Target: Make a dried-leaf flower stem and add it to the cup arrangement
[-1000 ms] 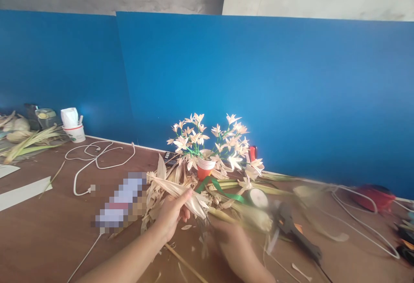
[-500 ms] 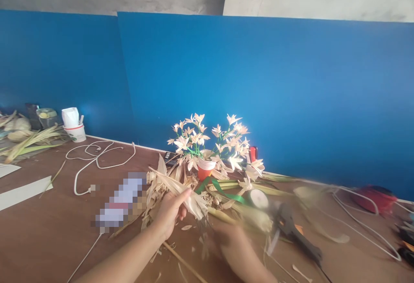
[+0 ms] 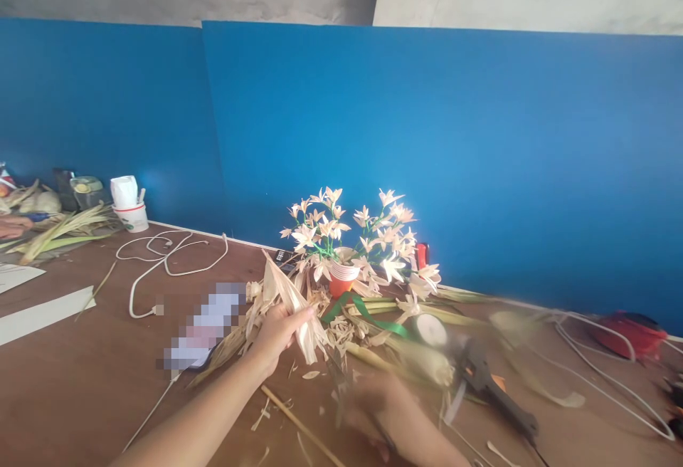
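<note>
My left hand (image 3: 280, 332) is closed on a pale dried corn husk (image 3: 291, 292), thumb on top, the pointed end up to the left and the ragged end down to the right. Just right of it is my right hand (image 3: 381, 406), smeared by motion, closed round a pair of scissors (image 3: 339, 378). Their blurred blades point up towards the husk's lower end, a little apart from it. Behind the hands, husk flowers (image 3: 325, 228) on green stems stand in and around a stack of paper cups (image 3: 342, 278). Small husk scraps (image 3: 311, 375) lie below the left hand.
A glue gun (image 3: 494, 389), a roll of white tape (image 3: 430, 329) and green ribbon (image 3: 373, 310) lie to the right. At left are a blurred-out phone (image 3: 200, 332), a white cable (image 3: 160, 259) and a cup (image 3: 131, 216). Another person's hand (image 3: 13, 225) shows at the far left edge.
The husk in my left hand has turned more upright, and the hand has shifted slightly left. My right hand with the scissors has dropped a little. Another person's hand has appeared at far left.
</note>
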A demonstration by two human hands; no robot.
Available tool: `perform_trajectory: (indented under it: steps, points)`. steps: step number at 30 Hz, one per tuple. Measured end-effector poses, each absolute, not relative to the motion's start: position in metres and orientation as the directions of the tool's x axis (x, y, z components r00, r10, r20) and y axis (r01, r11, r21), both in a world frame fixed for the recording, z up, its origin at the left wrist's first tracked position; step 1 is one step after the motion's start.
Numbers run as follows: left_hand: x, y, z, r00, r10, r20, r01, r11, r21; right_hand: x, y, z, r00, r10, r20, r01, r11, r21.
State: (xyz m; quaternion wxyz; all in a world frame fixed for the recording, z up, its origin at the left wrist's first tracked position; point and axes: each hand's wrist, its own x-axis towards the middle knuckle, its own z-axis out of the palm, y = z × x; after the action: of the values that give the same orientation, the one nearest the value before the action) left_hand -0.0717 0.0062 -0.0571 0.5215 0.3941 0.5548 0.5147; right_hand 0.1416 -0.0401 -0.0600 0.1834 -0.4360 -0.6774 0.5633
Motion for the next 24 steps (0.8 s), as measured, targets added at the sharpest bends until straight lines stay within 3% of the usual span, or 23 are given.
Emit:
perform_trajectory:
  steps: [15, 24]
  points:
    - [-0.07, 0.005, -0.066, 0.026, 0.973, -0.228, -0.033, 0.229, 0.973, 0.136, -0.044, -0.052, -0.529, 0.812, -0.247, 0.4, -0.018, -0.916]
    - [-0.071, 0.006, -0.071, 0.04, 0.971, -0.234, -0.057, 0.236, 0.97, 0.138, -0.041, -0.056, -0.54, 0.81, -0.229, 0.42, 0.023, -0.907]
